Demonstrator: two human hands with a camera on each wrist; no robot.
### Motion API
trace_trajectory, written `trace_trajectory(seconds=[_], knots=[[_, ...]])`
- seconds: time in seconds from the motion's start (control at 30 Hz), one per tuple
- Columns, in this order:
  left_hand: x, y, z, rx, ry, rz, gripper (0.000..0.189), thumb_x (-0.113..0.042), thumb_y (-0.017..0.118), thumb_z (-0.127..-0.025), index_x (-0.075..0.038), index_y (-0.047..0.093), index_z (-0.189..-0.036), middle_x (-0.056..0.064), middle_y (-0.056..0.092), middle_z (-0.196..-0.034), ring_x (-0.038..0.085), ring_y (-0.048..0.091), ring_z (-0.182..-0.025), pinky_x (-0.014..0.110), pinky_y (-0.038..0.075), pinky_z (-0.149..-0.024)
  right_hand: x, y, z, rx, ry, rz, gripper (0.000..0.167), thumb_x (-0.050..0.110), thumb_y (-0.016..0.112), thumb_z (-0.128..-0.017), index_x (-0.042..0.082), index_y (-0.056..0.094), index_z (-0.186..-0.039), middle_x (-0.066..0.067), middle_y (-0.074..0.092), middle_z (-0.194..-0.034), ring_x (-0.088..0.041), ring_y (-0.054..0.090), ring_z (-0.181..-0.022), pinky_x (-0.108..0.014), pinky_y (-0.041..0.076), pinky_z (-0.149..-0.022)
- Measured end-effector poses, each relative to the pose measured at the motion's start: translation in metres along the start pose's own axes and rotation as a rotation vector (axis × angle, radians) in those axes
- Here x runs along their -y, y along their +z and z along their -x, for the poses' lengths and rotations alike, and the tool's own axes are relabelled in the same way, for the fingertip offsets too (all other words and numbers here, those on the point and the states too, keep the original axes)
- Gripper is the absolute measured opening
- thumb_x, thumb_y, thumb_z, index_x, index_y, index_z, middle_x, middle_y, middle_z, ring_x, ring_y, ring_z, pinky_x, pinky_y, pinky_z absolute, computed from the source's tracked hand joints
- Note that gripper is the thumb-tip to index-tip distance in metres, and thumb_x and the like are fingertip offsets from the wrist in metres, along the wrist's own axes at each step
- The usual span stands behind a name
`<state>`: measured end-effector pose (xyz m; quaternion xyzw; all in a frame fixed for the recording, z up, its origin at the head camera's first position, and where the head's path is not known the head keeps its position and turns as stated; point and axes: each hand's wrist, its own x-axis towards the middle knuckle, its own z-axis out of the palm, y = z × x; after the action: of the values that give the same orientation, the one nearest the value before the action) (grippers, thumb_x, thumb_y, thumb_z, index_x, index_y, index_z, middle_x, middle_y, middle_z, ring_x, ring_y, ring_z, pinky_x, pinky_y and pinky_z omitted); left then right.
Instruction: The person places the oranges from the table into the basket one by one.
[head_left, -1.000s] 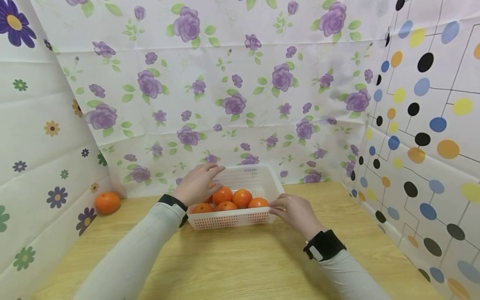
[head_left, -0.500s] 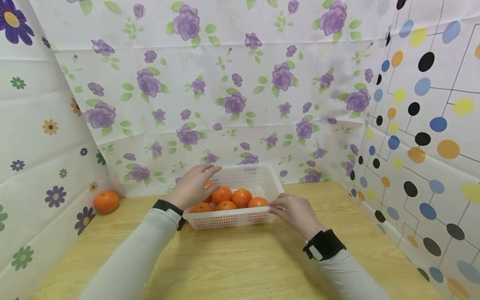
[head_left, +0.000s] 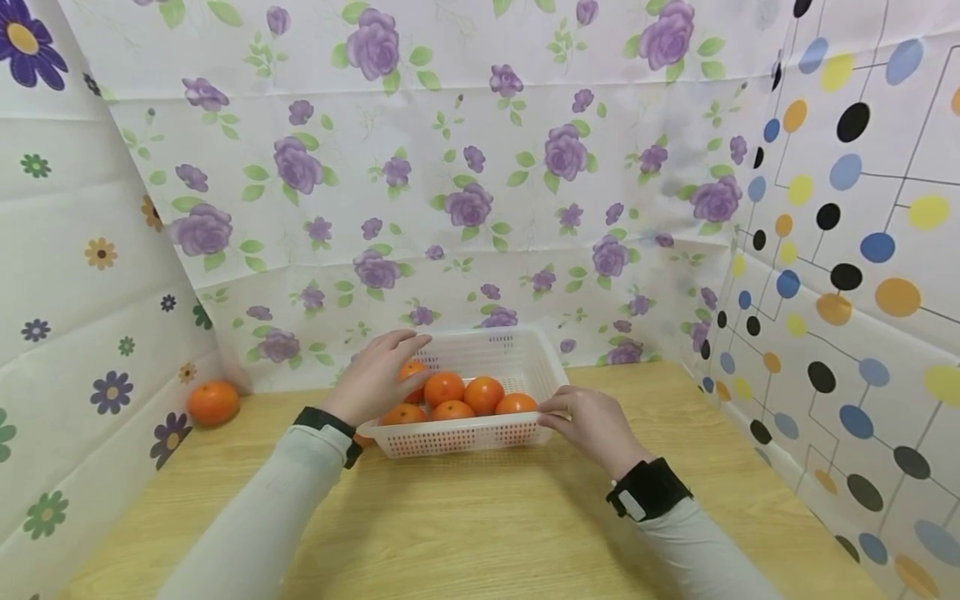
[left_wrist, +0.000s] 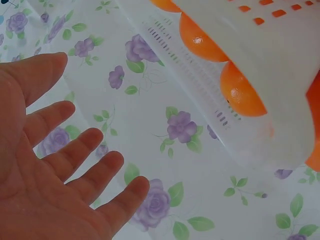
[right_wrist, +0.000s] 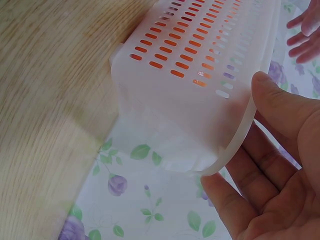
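A white perforated plastic basket (head_left: 465,440) sits on the table with several oranges (head_left: 483,395) in it. My right hand (head_left: 590,423) pinches the basket's near right corner; in the right wrist view, the thumb rests on the rim (right_wrist: 241,134) and the fingers lie below it. My left hand (head_left: 375,379) is over the basket's left end, partly hiding it. Its fingers (left_wrist: 75,155) are spread and hold nothing in the left wrist view. Beside the basket's left end, another orange (head_left: 362,439) shows partly under my left wrist.
One orange (head_left: 213,403) lies apart at the table's far left, by the left cloth wall. The wooden table (head_left: 450,525) meets a flowered cloth (head_left: 315,233) behind the basket and a dotted cloth (head_left: 847,350) on the right.
My left hand has drifted left, uncovering more of the oranges at the basket's left end. An orange outside that end has come into sight. My right hand has stayed on the rim.
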<state>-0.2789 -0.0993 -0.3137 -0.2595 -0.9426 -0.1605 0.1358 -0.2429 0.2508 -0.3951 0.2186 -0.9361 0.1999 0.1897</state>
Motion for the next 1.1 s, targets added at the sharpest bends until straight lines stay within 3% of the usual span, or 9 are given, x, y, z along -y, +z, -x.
trace_trajectory(seconds=[0.5, 1.1], knots=[[0.014, -0.003, 0.012, -0.025, -0.018, 0.073, 0.063, -0.023, 0.072, -0.109, -0.008, 0.049, -0.166, 0.026, 0.046, -0.166, 0.050, 0.042, -0.152, 0.069, 0.035, -0.124, 0.000, -0.001, -0.002, 0.003, 0.013, 0.009, 0.018, 0.027, 0.087, -0.097, 0.014, 0.089, -0.110, 0.003, 0.080, -0.102, -0.017, 0.075, -0.092, -0.038, 0.063, -0.081], [0.022, 0.003, 0.028, -0.061, -0.046, 0.104, 0.063, -0.026, 0.072, -0.109, -0.007, 0.050, -0.165, 0.026, 0.043, -0.168, 0.051, 0.039, -0.154, 0.071, 0.032, -0.124, 0.000, 0.001, -0.001, 0.009, 0.044, 0.000, 0.020, 0.027, 0.087, -0.096, 0.015, 0.088, -0.111, 0.004, 0.079, -0.100, -0.013, 0.072, -0.086, -0.036, 0.062, -0.080]])
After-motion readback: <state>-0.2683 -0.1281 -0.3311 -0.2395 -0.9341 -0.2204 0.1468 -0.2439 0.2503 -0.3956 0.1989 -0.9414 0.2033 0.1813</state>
